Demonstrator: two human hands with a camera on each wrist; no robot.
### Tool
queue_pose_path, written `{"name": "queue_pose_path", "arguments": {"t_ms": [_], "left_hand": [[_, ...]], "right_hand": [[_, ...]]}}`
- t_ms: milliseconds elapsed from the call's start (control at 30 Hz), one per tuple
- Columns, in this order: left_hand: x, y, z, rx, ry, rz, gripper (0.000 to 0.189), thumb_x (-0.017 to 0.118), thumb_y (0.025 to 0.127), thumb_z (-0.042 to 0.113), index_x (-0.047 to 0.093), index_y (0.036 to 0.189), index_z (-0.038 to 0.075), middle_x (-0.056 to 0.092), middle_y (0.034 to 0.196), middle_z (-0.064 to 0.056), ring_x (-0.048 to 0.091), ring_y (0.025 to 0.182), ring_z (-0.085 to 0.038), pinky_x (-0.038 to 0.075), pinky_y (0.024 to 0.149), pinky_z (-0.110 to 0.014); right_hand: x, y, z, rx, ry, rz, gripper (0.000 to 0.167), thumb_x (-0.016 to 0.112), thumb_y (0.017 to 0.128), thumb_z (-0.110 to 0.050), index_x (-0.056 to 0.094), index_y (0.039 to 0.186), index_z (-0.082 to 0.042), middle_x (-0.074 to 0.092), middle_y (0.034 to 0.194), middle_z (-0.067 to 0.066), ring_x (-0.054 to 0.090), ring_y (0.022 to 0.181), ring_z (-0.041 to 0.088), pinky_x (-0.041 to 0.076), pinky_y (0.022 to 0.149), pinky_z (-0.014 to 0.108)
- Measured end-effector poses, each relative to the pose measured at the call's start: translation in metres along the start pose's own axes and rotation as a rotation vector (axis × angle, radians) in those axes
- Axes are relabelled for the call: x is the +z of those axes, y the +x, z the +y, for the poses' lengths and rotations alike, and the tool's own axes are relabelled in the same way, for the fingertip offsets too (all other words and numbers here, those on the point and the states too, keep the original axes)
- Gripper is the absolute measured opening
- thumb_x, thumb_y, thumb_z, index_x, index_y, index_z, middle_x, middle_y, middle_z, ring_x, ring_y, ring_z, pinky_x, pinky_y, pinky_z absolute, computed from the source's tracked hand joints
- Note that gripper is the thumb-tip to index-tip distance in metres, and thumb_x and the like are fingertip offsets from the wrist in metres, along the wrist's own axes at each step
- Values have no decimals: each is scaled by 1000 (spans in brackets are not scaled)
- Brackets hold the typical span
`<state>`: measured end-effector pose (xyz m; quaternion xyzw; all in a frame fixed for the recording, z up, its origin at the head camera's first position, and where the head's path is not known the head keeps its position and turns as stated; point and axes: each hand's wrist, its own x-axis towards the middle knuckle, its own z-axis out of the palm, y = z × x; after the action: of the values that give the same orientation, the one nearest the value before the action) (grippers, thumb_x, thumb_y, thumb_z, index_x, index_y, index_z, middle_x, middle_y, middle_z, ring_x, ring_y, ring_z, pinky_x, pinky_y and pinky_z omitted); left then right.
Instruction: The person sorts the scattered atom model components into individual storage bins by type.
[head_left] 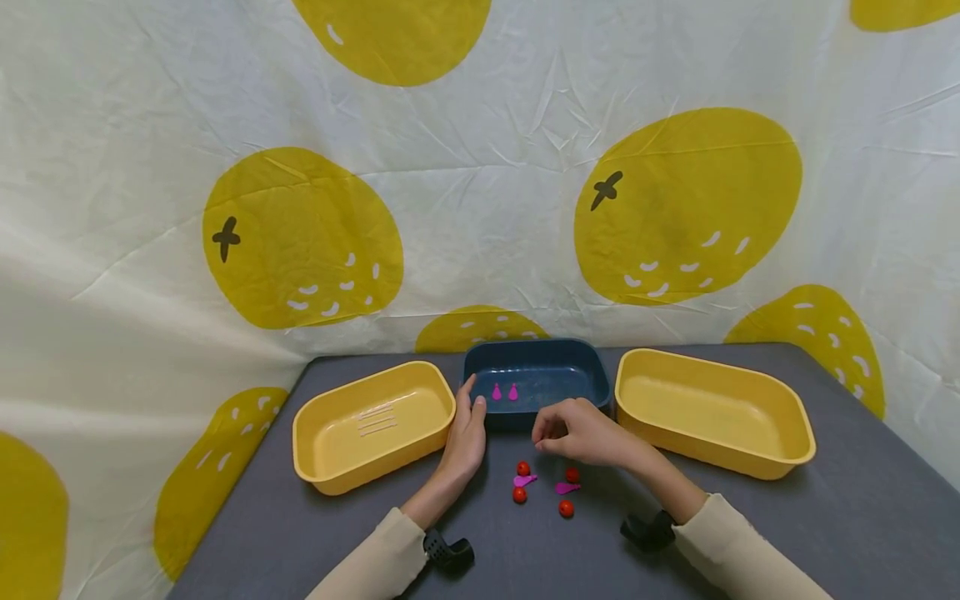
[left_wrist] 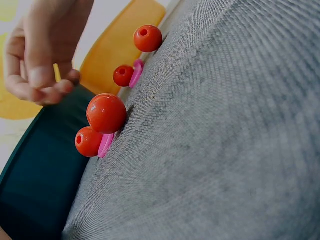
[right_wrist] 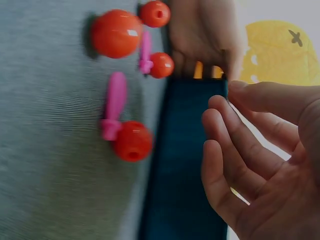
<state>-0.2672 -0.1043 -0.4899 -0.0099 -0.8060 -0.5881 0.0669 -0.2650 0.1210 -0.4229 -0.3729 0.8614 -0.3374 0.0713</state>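
My left hand (head_left: 467,437) rests with fairly straight fingers along the left end of the dark blue tray (head_left: 536,421). Over that tray's front edge hovers my right hand (head_left: 581,429), fingers loosely curled. Nothing shows between its thumb and fingers in the right wrist view. Two pink teardrop-shaped pieces (head_left: 513,392) lie side by side inside the blue tray. In front of it on the table are several red beads (head_left: 566,507) with holes. Among them lie two more pink pieces, one (right_wrist: 115,105) beside a red bead (right_wrist: 133,141) in the right wrist view.
At left stands a yellow tray (head_left: 322,483) holding several thin pale sticks (head_left: 377,420). Another yellow tray (head_left: 712,446) stands at right. The grey table (head_left: 255,550) ends at a white curtain (head_left: 480,242) printed with yellow fruit.
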Motion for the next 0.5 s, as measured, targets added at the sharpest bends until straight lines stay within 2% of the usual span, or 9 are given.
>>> {"name": "queue_pose_path", "arguments": {"t_ms": [233, 500], "left_hand": [[-1, 0, 1, 4, 6, -4, 56, 32, 112, 46, 24, 165, 27, 22, 173, -3, 21, 160, -30, 15, 128, -61], [0, -1, 0, 12, -6, 2, 53, 33, 113, 41, 25, 164, 28, 23, 172, -4, 21, 160, -30, 15, 128, -61]], "right_hand": [[12, -4, 10, -19, 50, -54, 5, 76, 93, -10, 76, 89, -14, 74, 82, -6, 63, 71, 3, 56, 72, 23], [19, -2, 16, 7, 62, -72, 7, 77, 91, -11, 78, 86, -15, 74, 80, -8, 63, 70, 0, 56, 71, 21]]}}
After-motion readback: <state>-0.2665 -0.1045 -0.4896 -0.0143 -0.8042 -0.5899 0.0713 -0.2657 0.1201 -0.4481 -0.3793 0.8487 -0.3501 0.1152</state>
